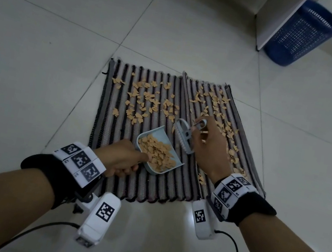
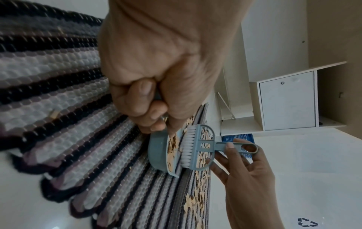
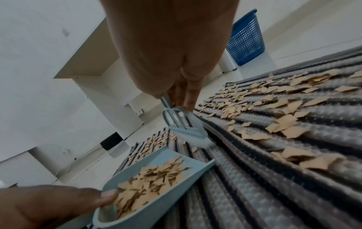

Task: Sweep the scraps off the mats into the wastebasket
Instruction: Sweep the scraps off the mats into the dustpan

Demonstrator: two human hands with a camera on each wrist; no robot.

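Tan paper scraps (image 1: 150, 98) lie scattered over the far parts of two striped mats (image 1: 114, 139) side by side on the floor, while the left hand (image 1: 120, 159) grips a pale blue dustpan (image 1: 158, 147) heaped with scraps, the right hand (image 1: 211, 142) pinches a small brush (image 1: 183, 135) beside it, and the blue mesh wastebasket (image 1: 303, 34) stands far right.

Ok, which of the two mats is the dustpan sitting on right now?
The left mat. The dustpan, held by the left hand, rests on its near right part, beside the seam; the right mat carries only scraps.
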